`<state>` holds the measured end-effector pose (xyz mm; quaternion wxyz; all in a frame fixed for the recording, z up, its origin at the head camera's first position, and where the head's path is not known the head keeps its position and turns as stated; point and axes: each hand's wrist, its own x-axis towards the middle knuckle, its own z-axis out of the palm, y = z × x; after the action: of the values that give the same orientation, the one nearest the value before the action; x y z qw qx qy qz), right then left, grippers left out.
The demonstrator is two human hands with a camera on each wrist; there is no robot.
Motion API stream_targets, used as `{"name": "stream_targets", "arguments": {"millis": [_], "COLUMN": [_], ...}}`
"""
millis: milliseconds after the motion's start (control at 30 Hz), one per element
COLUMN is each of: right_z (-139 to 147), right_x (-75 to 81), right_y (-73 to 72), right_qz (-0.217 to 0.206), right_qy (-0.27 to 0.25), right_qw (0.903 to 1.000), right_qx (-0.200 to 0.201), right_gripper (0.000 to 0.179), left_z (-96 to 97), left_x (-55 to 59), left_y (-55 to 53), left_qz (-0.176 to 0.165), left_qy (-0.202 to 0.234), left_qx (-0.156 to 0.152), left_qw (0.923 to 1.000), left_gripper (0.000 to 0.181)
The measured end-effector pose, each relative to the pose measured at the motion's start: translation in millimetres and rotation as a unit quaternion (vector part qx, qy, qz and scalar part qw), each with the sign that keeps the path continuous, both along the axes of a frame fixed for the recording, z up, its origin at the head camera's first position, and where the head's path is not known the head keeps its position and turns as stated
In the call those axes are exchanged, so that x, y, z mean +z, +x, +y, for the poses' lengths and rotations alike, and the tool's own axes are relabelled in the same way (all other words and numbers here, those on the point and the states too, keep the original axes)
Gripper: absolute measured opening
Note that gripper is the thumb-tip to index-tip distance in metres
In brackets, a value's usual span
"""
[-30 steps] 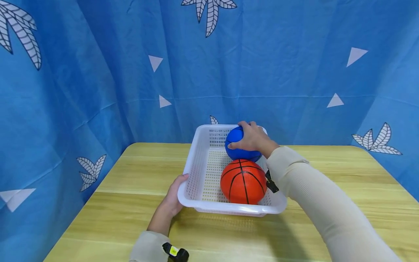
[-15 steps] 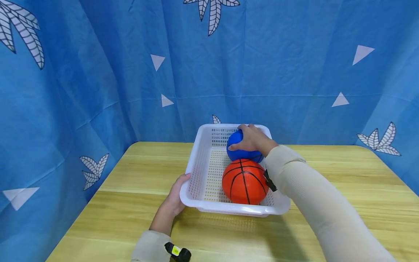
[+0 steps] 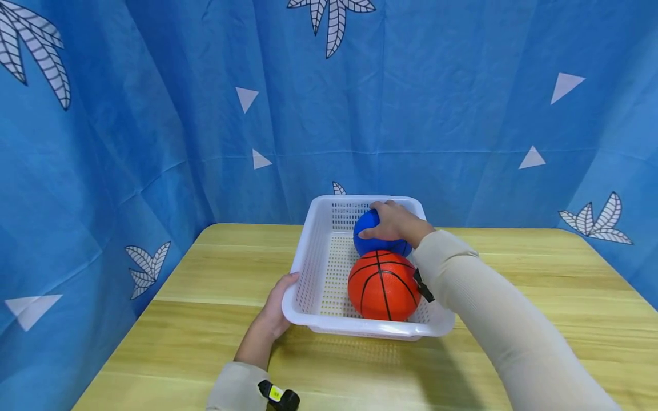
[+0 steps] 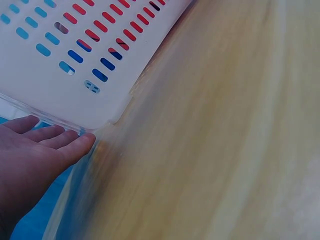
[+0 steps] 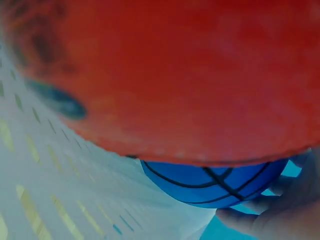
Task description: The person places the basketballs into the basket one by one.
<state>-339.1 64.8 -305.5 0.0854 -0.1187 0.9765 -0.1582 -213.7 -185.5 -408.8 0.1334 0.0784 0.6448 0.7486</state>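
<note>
A white perforated plastic basket [image 3: 313,251] stands on the table, with a small orange-red basketball [image 3: 382,285] in its near right part. Behind that one, a blue basketball [image 3: 367,242] sits in the far right part, within the basket's walls. My right hand [image 3: 393,222] grips the blue ball from above, fingers spread over its top and thumb on its near left side. In the right wrist view the red ball hides much of the blue ball [image 5: 195,185]. My left hand [image 3: 277,305] touches the basket's left rim, its fingers nearly straight along the edge in the left wrist view.
The light wooden table [image 3: 231,274] reaches out to both sides of the basket. A blue patterned curtain [image 3: 437,114] hangs close behind its far edge and along the left side. The left part of the basket floor shows bare perforations.
My right hand and the blue ball have sunk a little lower into the basket. The left hand keeps its place at the rim, and the red ball stays put.
</note>
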Motion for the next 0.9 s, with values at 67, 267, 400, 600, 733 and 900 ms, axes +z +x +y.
{"name": "stream_targets", "arguments": {"millis": [67,267,400,600,733,900], "right_z": [1,4,8,13,15,16], "right_x": [1.1,7.6,11.1,12.1,14.0,19.8], "right_y": [0.8,2.5,3.5,6.8,9.1,12.3], "right_qz": [-0.003,-0.011,-0.01,-0.007,-0.002,-0.003], "right_qy": [0.002,0.009,0.02,0.025,0.024,0.031], "right_qw": [1.0,0.9999,0.9996,0.9991,0.9988,0.9983], "right_qx": [-0.001,0.005,0.016,0.033,0.043,0.049], "right_gripper": [0.085,0.082,0.08,0.077,0.075,0.074], "left_z": [0.6,1.2,1.2,1.2,1.2,1.1], "left_x": [0.3,0.7,0.5,-2.1,-2.6,-0.8], "left_y": [-0.6,-2.3,-3.0,-3.2,-2.5,-1.9], "left_qz": [0.0,0.001,0.002,0.002,0.005,0.007], "left_qy": [0.002,-0.001,-0.001,0.002,-0.001,0.004], "left_qx": [-0.001,-0.005,-0.007,-0.008,0.002,0.01], "left_qw": [1.0,1.0,1.0,1.0,1.0,0.9999], "left_gripper": [0.063,0.063,0.063,0.063,0.063,0.062]}}
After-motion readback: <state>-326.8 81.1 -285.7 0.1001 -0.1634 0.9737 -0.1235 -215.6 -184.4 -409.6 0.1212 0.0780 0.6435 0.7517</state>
